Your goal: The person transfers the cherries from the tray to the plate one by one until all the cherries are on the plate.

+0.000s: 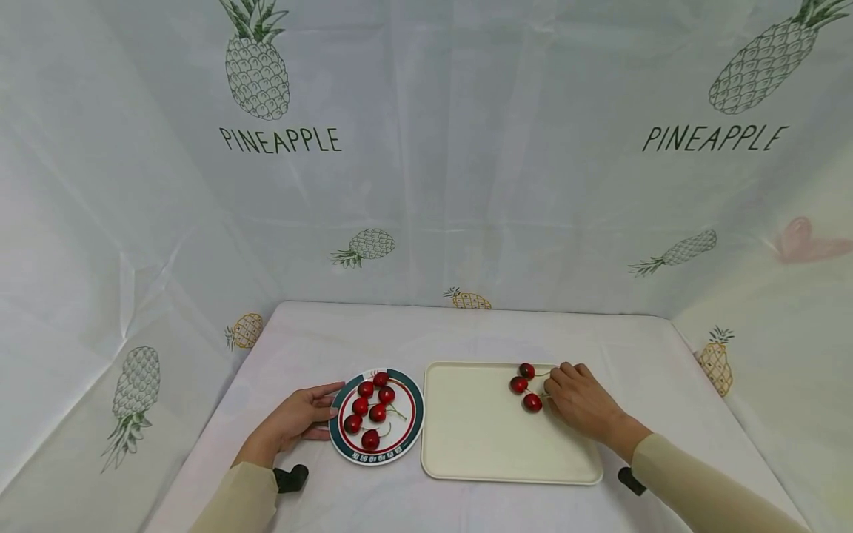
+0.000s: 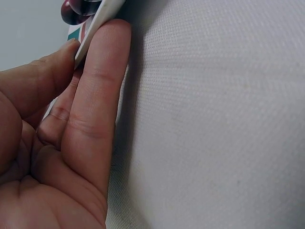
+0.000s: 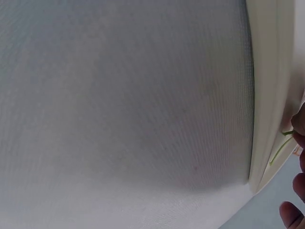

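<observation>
In the head view, a round plate [image 1: 337,437] with a dark teal rim stands at the left, holding several red cherries [image 1: 378,412]. My left hand [image 1: 293,418] grips its left edge; the left wrist view shows the thumb [image 2: 62,64] on the upper side of the plate [image 2: 97,28] and fingers beneath. On the cream tray [image 1: 473,444], 3 cherries [image 1: 519,384] lie near the far right. Beside them my right hand [image 1: 583,400] has its fingers curled over their stems. The right wrist view shows thin green stems [image 3: 278,153] pinched at the fingertips [image 3: 298,125].
The tray's raised rim [image 3: 267,95] stands close to the plate's right side. Both rest on a white cloth-covered table [image 1: 373,333]. A pale curtain [image 1: 426,163] printed with pineapples hangs behind and at the sides. Dark wrist straps [image 1: 291,479] show by both sleeves.
</observation>
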Motion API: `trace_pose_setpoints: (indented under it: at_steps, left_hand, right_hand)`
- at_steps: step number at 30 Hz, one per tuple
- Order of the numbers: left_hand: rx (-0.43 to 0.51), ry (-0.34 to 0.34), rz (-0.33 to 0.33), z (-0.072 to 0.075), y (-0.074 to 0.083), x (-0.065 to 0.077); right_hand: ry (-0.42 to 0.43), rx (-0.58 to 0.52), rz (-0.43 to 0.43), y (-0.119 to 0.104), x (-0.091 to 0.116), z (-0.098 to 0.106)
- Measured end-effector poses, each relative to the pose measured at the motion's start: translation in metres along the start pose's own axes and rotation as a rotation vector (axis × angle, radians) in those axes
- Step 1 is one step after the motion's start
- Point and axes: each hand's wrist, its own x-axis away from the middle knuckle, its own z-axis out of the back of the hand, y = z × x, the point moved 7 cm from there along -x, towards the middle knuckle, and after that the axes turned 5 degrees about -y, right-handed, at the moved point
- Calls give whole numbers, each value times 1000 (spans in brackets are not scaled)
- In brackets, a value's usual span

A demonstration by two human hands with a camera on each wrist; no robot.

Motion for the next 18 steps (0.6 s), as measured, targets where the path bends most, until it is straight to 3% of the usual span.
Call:
trace_pose_setpoints:
  at_steps: [9, 18]
  left_hand:
    - [-2, -28, -2, -1, 1, 0]
    - [9, -1, 15, 2, -4, -3]
  right_hand:
    - [66, -8, 29, -2, 1, 3]
    - [90, -47, 63, -10, 0, 14]
